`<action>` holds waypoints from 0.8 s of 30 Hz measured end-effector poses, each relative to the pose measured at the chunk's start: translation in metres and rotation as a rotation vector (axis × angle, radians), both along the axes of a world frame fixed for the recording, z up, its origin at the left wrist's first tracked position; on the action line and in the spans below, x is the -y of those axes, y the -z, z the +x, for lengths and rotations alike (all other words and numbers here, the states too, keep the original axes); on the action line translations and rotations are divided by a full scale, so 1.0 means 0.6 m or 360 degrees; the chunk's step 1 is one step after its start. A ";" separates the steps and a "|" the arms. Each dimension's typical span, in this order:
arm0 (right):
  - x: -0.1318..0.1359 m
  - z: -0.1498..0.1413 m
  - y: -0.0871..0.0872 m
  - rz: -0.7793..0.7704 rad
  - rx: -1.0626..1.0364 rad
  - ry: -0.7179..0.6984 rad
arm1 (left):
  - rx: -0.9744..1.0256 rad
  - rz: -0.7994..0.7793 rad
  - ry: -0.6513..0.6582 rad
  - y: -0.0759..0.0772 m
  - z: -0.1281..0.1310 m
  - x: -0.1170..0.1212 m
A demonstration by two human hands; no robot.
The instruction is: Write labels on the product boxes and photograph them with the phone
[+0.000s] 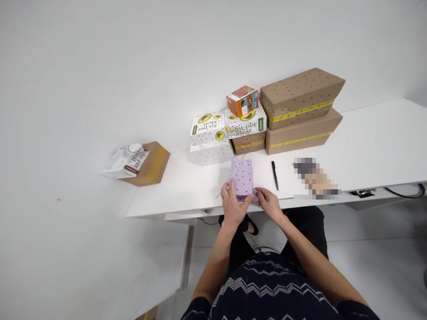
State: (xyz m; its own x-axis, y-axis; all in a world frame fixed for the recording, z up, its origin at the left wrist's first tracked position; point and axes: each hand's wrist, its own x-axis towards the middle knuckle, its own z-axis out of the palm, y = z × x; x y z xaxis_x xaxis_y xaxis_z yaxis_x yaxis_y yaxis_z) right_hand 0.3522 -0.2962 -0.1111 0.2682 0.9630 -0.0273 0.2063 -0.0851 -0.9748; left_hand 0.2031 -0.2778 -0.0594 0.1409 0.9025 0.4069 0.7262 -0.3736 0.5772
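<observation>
The purple box [242, 177] lay near the worktop's front edge [187, 203].
The left hand [233, 205] gripped its near end between fingers and thumb; the right hand [269, 204] had bent fingers beside its near corner, pinching something or not, I could not tell. It looked light, stiff, maybe easily dented; its long sides seemed the best hold.

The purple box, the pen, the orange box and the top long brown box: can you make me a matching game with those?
Things:
1. purple box
2. pen
3. orange box
4. top long brown box

Clues:
A. sits on a white avocado box
B. black and thin
C. stacked on another long brown box
D. touched by the left hand

Pairs: 1-D, 2-B, 3-A, 4-C
</observation>
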 end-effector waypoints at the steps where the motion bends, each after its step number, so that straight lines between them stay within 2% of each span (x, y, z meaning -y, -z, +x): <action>1: 0.001 0.000 0.000 -0.0020 -0.0061 -0.0003 | 0.0017 -0.0019 0.0027 -0.001 -0.002 -0.001; 7: 0.005 -0.001 -0.010 -0.0042 -0.0107 0.0020 | 0.0210 -0.0077 0.0130 -0.002 -0.008 0.002; 13: 0.010 0.006 -0.020 -0.0086 -0.0149 -0.0014 | 0.0833 -0.0370 0.0028 0.019 -0.011 0.006; 24: 0.008 0.009 -0.038 -0.0123 -0.0137 -0.0082 | 0.0830 -0.0275 0.0046 0.025 -0.012 0.007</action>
State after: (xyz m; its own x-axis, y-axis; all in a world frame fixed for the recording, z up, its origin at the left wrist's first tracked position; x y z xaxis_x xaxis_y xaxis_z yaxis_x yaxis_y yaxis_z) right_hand 0.3576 -0.3011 -0.0881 0.2116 0.9696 -0.1228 0.1285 -0.1521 -0.9800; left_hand 0.1962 -0.2818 -0.0747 -0.0139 0.9611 0.2760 0.3185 -0.2574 0.9123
